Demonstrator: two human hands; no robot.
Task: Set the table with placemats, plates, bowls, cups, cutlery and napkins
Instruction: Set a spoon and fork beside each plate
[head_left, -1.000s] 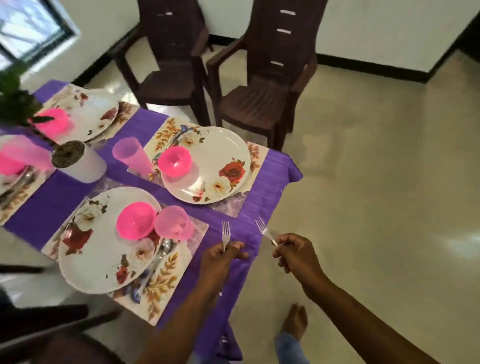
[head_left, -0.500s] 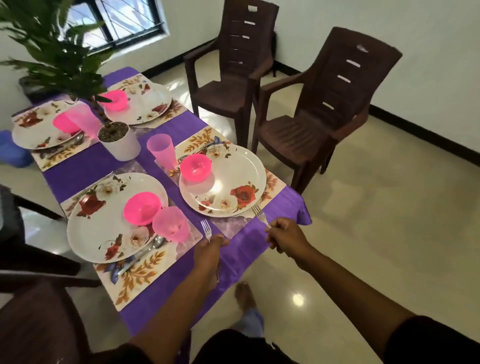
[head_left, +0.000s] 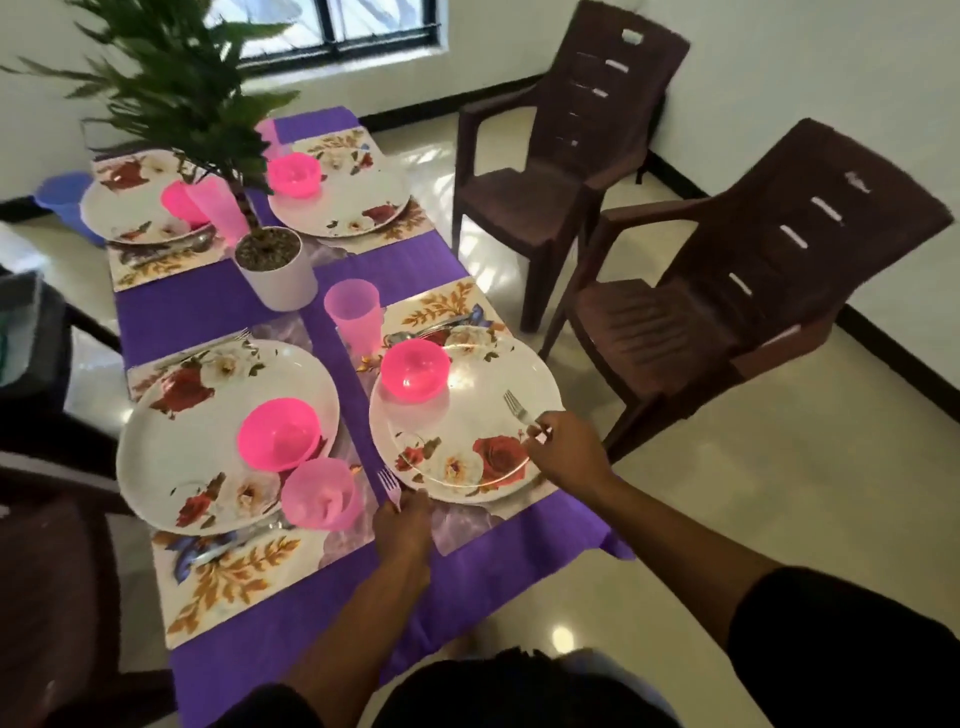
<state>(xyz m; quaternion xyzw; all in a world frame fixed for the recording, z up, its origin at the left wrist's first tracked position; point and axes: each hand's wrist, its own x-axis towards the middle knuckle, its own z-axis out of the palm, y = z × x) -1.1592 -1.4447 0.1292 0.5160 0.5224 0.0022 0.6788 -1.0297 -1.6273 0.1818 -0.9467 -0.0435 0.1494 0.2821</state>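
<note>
both hands (head_left: 402, 525) (head_left: 569, 449) hold forks (head_left: 389, 486) (head_left: 517, 408) near the right plate (head_left: 467, 415).

A purple cloth (head_left: 218, 306) is covering the table. White plates (head_left: 467, 426) are showing red roses, pink bowls (head_left: 414, 370) and pink cups (head_left: 353, 312) are glowing, mats (head_left: 228, 582) are bearing gold leaves, and brown chairs (head_left: 769, 291) are standing near.

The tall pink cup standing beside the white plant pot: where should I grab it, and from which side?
Judging by its pose, grip the tall pink cup round its upper wall, coming from above and the near side. It stands upright, mouth open, with the white plant pot close on its left and the pink bowl and plate just in front, so a low side approach looks crowded.
</note>
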